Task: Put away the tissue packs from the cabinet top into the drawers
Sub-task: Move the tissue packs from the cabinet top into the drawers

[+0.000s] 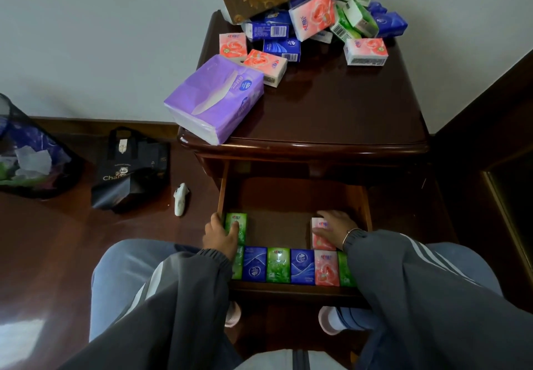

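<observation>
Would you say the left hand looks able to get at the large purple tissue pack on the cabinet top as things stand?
Probably yes. The purple tissue pack overhangs the cabinet top's front-left corner, nothing lies over it, and the space above the open drawer is free. The left hand must first let go of the green pack.

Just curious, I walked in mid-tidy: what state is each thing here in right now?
Drawer: pulled open, front row filled.
Left hand: setting down a green pack.
Right hand: setting down a pink pack.
Purple pack: overhanging the cabinet top.
Black bag: slumped on the floor.
</observation>
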A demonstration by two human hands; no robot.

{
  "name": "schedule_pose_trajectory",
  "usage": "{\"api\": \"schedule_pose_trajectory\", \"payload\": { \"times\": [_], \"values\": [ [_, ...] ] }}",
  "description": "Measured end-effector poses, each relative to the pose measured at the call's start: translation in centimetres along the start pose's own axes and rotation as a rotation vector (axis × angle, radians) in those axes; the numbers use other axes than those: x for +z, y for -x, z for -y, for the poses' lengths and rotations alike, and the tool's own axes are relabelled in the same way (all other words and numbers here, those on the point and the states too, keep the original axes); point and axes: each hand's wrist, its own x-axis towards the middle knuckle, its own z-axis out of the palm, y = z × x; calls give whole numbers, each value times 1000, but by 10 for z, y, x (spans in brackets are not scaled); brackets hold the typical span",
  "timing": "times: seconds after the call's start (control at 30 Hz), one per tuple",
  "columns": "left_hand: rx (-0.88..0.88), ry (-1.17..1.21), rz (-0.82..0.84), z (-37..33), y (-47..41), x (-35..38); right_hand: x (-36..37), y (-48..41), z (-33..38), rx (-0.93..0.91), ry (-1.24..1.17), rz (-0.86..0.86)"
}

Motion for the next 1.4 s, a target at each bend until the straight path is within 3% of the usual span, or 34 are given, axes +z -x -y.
{"api": "schedule_pose_trajectory", "payload": {
  "times": [0.2,0.33,0.47,0.63,0.73,0.87,1.03,1.23,1.4],
  "values": [
    [-42,95,-10,-1,-8,-12,-33,30,17,-145,-53,-13],
    [6,249,-217,-15,-11,-49,-91,72,25,-360,-76,-142],
    [184,304,-479,-39,4,-109,-150,114,30,-521,-99,-301],
    [594,306,-700,-97,33,-175,-215,130,48,-675,-64,-583],
    [822,219,-652,-145,43,-197,-246,115,59,-650,-40,-701],
    [1016,-110,-555,-202,29,-197,-280,75,65,-521,3,-784],
    [936,-342,-428,-248,-14,-170,-304,31,80,-398,41,-804],
    [898,-598,-485,-285,-63,-154,-304,-17,118,-479,252,-729],
    [926,-730,-488,-297,-94,-151,-295,-51,142,-509,250,-694]
  ]
}}
